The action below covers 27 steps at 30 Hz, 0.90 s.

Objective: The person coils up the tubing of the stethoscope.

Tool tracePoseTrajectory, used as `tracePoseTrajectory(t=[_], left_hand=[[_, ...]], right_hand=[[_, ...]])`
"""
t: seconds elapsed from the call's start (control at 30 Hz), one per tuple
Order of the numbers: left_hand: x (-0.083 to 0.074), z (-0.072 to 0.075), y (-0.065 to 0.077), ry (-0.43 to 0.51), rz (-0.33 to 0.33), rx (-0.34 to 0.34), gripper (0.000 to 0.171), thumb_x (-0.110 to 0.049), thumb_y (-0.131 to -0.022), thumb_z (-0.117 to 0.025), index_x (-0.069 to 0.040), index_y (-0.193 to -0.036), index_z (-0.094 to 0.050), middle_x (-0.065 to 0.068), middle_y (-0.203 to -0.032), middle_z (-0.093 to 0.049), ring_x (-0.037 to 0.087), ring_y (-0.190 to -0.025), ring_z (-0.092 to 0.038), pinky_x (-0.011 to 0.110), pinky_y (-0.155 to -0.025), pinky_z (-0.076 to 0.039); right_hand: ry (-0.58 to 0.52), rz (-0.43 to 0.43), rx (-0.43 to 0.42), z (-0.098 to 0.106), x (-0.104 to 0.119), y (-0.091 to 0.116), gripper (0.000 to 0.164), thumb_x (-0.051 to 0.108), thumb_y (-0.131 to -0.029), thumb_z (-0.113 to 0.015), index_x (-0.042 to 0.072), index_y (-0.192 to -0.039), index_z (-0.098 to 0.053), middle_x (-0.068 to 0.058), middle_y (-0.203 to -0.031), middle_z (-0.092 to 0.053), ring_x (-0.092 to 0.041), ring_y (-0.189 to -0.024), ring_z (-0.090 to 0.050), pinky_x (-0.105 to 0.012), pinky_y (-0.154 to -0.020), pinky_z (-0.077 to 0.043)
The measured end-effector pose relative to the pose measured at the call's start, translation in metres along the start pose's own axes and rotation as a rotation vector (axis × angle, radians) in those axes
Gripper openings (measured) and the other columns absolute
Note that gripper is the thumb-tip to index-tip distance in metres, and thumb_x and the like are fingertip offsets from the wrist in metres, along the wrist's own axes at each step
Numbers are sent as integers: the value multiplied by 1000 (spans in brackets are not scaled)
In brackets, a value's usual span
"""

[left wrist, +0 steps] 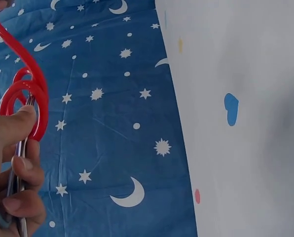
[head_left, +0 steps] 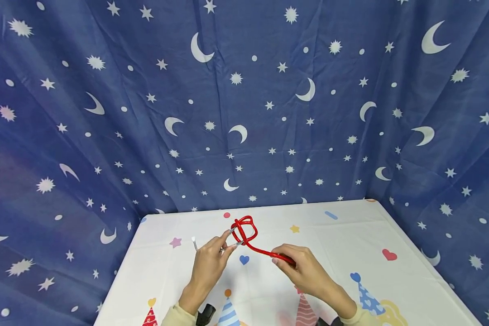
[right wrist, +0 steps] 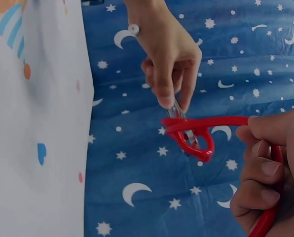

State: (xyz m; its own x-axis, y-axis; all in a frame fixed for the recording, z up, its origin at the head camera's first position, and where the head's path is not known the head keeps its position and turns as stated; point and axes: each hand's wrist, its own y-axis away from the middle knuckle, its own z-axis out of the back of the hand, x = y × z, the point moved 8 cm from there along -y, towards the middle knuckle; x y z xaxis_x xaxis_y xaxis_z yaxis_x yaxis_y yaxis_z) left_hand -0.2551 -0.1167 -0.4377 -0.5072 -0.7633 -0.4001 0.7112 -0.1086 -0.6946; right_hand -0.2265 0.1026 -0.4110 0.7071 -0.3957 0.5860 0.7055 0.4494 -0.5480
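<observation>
Hands (head view): the left hand (head_left: 208,260) grips just behind the loops; the right hand (head_left: 303,267) grasps the other stretch of the strand; neither is released.
Red tube (head view): the red tube (head_left: 265,252) is held up over the white tablecloth (head_left: 322,235); its loops sit at the far side of the left fingertips, its strand slants right and nearer to the right hand.
Backdrop (head view): a blue curtain (head_left: 252,117) stands on the far side, softly creased, printed with moons and stars; the tablecloth bears hearts and party hats.
Metal tool (left wrist view): the left fingers and thumb clasp a slender, shiny metal tool (left wrist: 22,147) (its exact kind I cannot tell); its tip reaches into the loops, which are round, glossy and smooth, apparently of something pliant.
Strand (right wrist view): it runs fairly straight from the loops to the right thumb and forefinger, then down through the curled fingers; whether the loops form a knot I cannot tell.
Step (right wrist view): probably looping the tube about the tool; the next move seems to call for a steady left grip and gentle right-hand guiding, lest the loops slip.
</observation>
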Motion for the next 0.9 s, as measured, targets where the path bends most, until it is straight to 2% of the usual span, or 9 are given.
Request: tracePoseTrajectory(t=[0.3, 0.5, 0.63, 0.8, 0.9], left_hand=[[-17, -4, 3, -22, -103, 98, 46, -25, -80, -81, -6, -120, -70, -10, -69, -57, -4, -56, -37, 8, -51, -32], [-24, -8, 7, 13, -130, 196, 45, -26, -82, -78, -8, -122, -70, -11, -71, -60, -5, -58, -41, 9, -52, -36], [-28, -10, 8, 23, -151, 209, 44, -26, -81, -79, -9, -120, -70, -9, -75, -65, -5, -59, -47, 8, -53, -38], [-36, -13, 11, 60, -223, 230, 40, -27, -82, -78, -8, -117, -71, -7, -78, -69, -4, -62, -55, 6, -55, -40], [-39, -15, 13, 84, -248, 252, 39, -28, -84, -76, -9, -117, -71, -7, -78, -68, -4, -62, -56, 6, -56, -41]], right_hand=[[46, 87, -33, 14, 7, -2, 13, 10, -93, -67, 20, -102, -69, 12, -77, -59, 8, -60, -38, -8, -49, -34], [80, 95, -30, 19, 5, -5, 12, 12, -93, -67, 20, -101, -70, 14, -76, -56, 6, -61, -39, -9, -51, -36], [97, 103, -28, 21, 2, -7, 11, 13, -93, -67, 20, -102, -69, 13, -79, -59, 5, -63, -40, -8, -53, -36], [106, 111, -31, 23, 2, -11, 14, 11, -91, -69, 20, -102, -70, 14, -79, -59, 5, -62, -41, -9, -54, -38], [111, 98, -36, 23, 0, -12, 13, 13, -91, -70, 21, -101, -70, 15, -78, -57, 5, -62, -41, -11, -53, -39]])
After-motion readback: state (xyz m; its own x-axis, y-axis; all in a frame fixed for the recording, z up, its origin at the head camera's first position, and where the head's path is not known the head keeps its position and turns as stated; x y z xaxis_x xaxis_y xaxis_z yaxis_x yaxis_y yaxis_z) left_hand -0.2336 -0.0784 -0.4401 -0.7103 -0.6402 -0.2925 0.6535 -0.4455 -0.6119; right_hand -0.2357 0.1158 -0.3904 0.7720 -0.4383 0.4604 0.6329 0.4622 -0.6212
